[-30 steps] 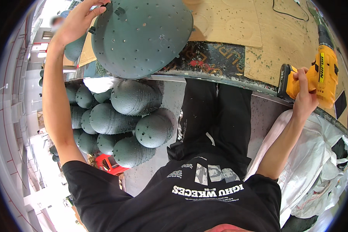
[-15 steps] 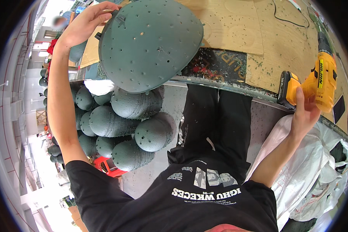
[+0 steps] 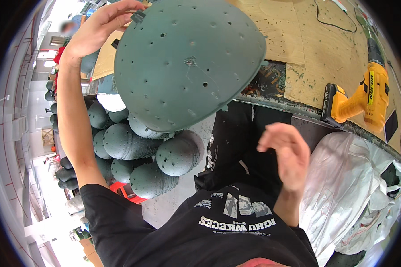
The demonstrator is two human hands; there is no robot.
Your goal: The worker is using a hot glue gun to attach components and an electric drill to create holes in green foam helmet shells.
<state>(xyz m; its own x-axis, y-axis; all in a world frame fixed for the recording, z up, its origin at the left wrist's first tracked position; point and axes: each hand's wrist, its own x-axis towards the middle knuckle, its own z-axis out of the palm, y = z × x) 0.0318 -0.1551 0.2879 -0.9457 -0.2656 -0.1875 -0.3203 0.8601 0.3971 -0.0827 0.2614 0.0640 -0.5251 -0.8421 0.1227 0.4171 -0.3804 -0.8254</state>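
A large grey-green helmet shell [image 3: 187,66] with many small holes is raised and tilted over the near edge of the workbench. My left hand [image 3: 100,31] grips its far left rim, the fingers partly hidden behind the shell. A small dark tab sticks out from the rim beside those fingers. My right hand [image 3: 287,153] hangs over my lap, holding nothing, its fingers loosely bent and a little blurred. A yellow cordless drill [image 3: 374,95] with a black battery lies on the bench at the right, apart from my right hand.
Cardboard sheets [image 3: 325,75] strewn with shavings cover the bench, where a black cable [image 3: 336,26] lies. Stacked helmet shells [image 3: 124,140] stand on the floor to the left, near a red stool [image 3: 128,192]. White sacks [image 3: 343,191] sit at the right. Another person is far off, upper left.
My right hand has let go of the drill and come back leftward over my lap. The helmet shell has tipped and shifted toward me and to the right, still in my left hand.
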